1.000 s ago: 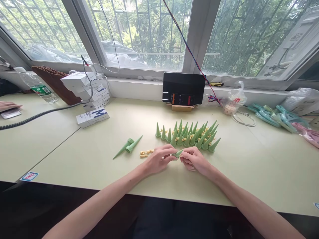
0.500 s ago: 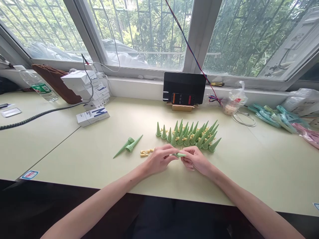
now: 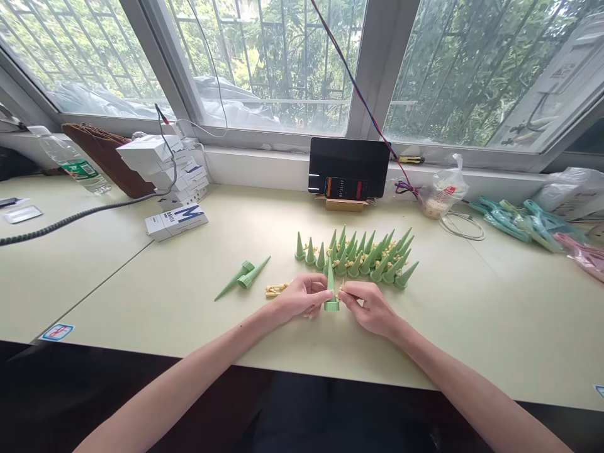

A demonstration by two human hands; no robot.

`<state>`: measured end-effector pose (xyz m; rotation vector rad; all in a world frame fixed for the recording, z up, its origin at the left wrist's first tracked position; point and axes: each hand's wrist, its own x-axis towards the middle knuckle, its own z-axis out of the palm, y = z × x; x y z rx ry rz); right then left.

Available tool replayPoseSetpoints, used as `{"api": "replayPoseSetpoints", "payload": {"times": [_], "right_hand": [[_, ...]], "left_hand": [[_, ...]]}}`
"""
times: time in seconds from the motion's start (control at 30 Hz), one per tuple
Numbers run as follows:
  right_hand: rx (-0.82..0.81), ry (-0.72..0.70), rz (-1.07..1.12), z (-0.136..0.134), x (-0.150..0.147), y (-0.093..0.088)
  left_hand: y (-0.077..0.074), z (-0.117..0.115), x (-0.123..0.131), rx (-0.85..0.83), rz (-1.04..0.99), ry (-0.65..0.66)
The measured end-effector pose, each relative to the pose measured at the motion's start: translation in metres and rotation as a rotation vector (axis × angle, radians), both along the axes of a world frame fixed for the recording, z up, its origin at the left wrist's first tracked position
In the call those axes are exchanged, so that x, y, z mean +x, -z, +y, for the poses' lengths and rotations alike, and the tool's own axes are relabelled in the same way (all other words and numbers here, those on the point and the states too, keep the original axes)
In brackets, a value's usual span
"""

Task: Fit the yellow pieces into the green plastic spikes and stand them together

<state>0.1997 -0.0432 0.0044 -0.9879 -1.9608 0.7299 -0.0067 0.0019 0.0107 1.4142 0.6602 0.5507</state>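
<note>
My left hand [image 3: 301,296] grips a green plastic watering spike [image 3: 331,306] near its wide ribbed base, its tip pointing up. Close on its right side, my right hand [image 3: 370,308] pinches a small yellow valve piece [image 3: 341,286], mostly covered by the fingers. Whether that piece touches the spike I cannot tell. Left of my left hand lie several loose yellow valve pieces [image 3: 274,290], partly hidden by it. Further left, two green spikes [image 3: 245,275] rest on their sides. Behind my hands stand rows of green spikes [image 3: 353,267] with yellow pieces on them.
A phone [image 3: 346,188] leans on a black tablet [image 3: 349,157] at the back of the table [image 3: 189,308]. White boxes [image 3: 177,220], a coiled cable [image 3: 94,209] and a water bottle [image 3: 78,165] are left. A plastic bag [image 3: 443,196] and bagged items [image 3: 533,220] are right.
The spike in my left hand has turned from lying sideways to upright, tip up. My right hand has let go of its tip and now holds the yellow piece beside it.
</note>
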Motion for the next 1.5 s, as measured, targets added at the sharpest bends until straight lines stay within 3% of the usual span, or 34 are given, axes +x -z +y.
{"api": "replayPoseSetpoints", "payload": {"times": [0.2, 0.47, 0.53, 0.73, 0.9, 1.03, 1.17, 1.33, 1.5], "right_hand": [[0.061, 0.003, -0.039, 0.001, 0.001, 0.003], [-0.116, 0.040, 0.027, -0.001, -0.001, -0.004], [-0.241, 0.019, 0.098, -0.001, -0.001, -0.005], [-0.738, -0.113, 0.383, 0.001, 0.001, -0.011], [-0.839, -0.125, 0.465, 0.001, 0.001, -0.015], [-0.773, -0.097, 0.464, 0.002, -0.001, -0.013], [-0.686, -0.084, 0.424, 0.002, 0.000, -0.007], [-0.530, -0.038, 0.283, 0.000, 0.001, -0.004], [-0.213, 0.026, 0.074, 0.000, 0.001, -0.003]], "left_hand": [[-0.005, -0.002, 0.001, -0.018, -0.032, -0.009], [-0.001, -0.003, 0.002, 0.139, -0.006, -0.051], [-0.001, -0.004, 0.002, 0.260, 0.047, -0.069], [0.004, -0.004, -0.002, 0.863, 0.152, -0.082], [0.005, -0.006, -0.004, 1.027, 0.133, -0.068], [0.005, -0.006, -0.001, 0.993, 0.147, -0.130], [0.006, -0.005, 0.003, 0.857, 0.145, -0.193], [0.001, -0.007, 0.006, 0.481, 0.124, -0.186], [-0.003, -0.006, 0.006, 0.128, 0.018, -0.094]]}}
